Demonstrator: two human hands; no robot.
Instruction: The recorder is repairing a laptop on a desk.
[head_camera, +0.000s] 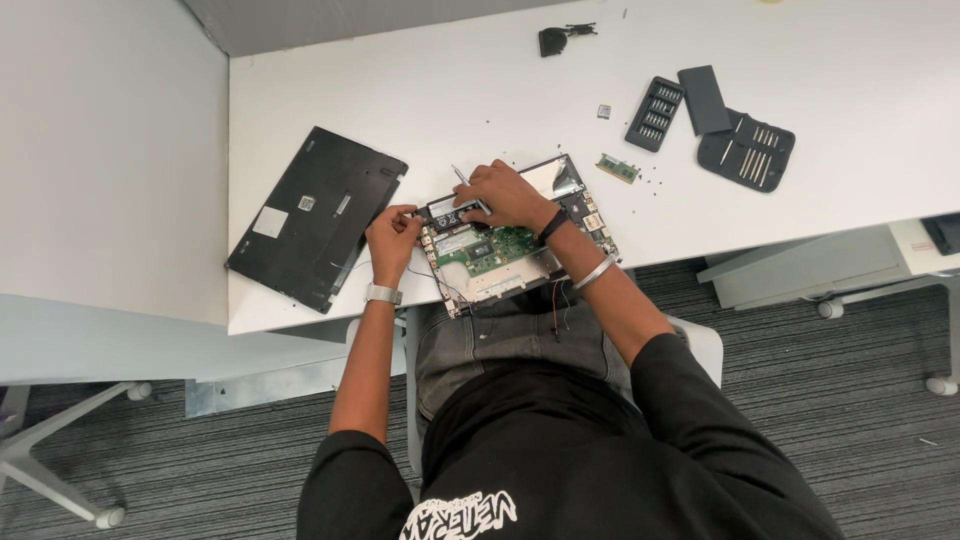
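While the left hand (392, 232) pinches a black oblong battery (452, 213), the right hand's (510, 195) grip holds a thin metal screwdriver (462, 180).

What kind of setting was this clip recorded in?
Probably an office or workshop room used for electronics repair. A white desk on castors stands on grey striped carpet. On it lie an opened laptop, its removed black cover and a screwdriver bit kit.

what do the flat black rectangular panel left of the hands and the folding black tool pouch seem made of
The flat black rectangular panel looks like matte moulded plastic: rigid, dull, with small cutouts and stickers. The folding black tool pouch seems to be fabric or soft synthetic: its edges look soft and slim metal tools sit in its loops.
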